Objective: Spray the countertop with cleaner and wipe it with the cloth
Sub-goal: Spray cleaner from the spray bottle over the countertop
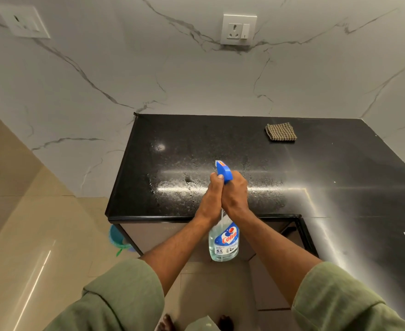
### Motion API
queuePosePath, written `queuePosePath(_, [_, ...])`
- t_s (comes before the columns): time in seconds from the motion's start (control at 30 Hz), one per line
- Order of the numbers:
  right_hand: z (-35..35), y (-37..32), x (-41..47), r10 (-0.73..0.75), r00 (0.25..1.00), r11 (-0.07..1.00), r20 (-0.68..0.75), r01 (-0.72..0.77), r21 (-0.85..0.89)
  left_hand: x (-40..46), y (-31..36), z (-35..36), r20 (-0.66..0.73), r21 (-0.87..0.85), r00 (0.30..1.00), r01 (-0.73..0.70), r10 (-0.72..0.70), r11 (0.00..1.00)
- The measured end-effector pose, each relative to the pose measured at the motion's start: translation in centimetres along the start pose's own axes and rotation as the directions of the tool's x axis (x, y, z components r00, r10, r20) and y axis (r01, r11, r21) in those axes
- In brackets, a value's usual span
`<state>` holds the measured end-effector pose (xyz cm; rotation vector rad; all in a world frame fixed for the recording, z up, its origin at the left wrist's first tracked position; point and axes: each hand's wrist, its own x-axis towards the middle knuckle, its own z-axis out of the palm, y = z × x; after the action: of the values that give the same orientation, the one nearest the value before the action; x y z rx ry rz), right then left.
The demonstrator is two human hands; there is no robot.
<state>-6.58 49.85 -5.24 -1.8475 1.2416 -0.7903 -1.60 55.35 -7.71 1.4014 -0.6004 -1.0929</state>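
Both my hands wrap the neck of a clear spray bottle (223,240) with a blue label and a blue trigger head. My left hand (210,199) and my right hand (235,194) press together around it, held over the front edge of the black countertop (316,163). The nozzle points away from me, toward the wall. Fine droplets speckle the counter's left half ahead of the nozzle. A folded brown checked cloth (281,132) lies near the back of the counter, well beyond my hands and to the right.
A white marble-patterned wall (196,80) backs the counter, with one socket (238,29) above it and another (22,21) at far left. Beige floor tiles (41,223) lie to the left. A blue bucket (118,237) sits beside the cabinet. The counter extends toward me on the right.
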Motion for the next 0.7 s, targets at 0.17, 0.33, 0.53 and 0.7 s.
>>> queuePosePath(0.17, [1.5, -1.0, 1.0, -0.03, 1.0, 0.999, 0.004, 0.03, -0.037, 1.4, 0.3, -1.7, -0.007, 0.024, 1.0, -0.026, 0.026, 0.999])
queuePosePath(0.33, [2.4, -2.0, 2.5, -0.027, 0.999, 0.999, -0.017, 0.027, -0.041, 3.0, 1.1, -2.7, 0.003, 0.005, 1.0, -0.026, 0.026, 1.0])
queuePosePath(0.53, [2.3, -2.6, 4.8, -0.014, 0.997, 1.0, -0.08, 0.012, -0.02, 6.1, 2.2, -2.7, 0.08, 0.034, 0.994, -0.08, 0.077, 0.996])
queuePosePath(0.7, [0.5, -2.1, 8.2, 0.03, 0.995, 0.999, -0.099, -0.025, 0.046, 9.4, 3.8, -0.2, 0.102, 0.059, 0.99, -0.107, 0.1, 0.993])
